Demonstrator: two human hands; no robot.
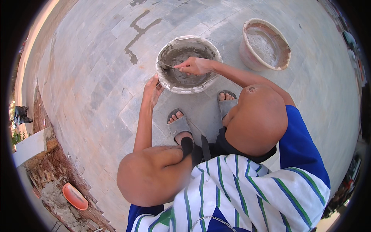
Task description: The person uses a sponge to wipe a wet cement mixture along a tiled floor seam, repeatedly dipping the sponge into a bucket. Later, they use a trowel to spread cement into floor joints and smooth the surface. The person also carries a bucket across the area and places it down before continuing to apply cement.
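Observation:
A whitish bucket (186,90) stands on the paving before my feet, with wet grey cement mortar (190,80) inside and smeared up its wall. My right hand (195,66) reaches over the bucket with its fingers closed around a trowel (168,66). The trowel's thin metal part points left toward the mortar-coated wall; its blade is mostly hidden in the mortar. At the bucket's near left side, my left hand (152,91) grips the outside just under the rim, fingers partly hidden. The wire handle leans toward the far right of the bucket.
A second bucket (247,54) with cloudy water stands to the right. Wet streaks (138,35) mark the grey paving (96,77) on the far left. At lower left, an orange basin (75,196) lies on rough ground beside a low white wall (31,147). My sandalled feet are close to the mortar bucket.

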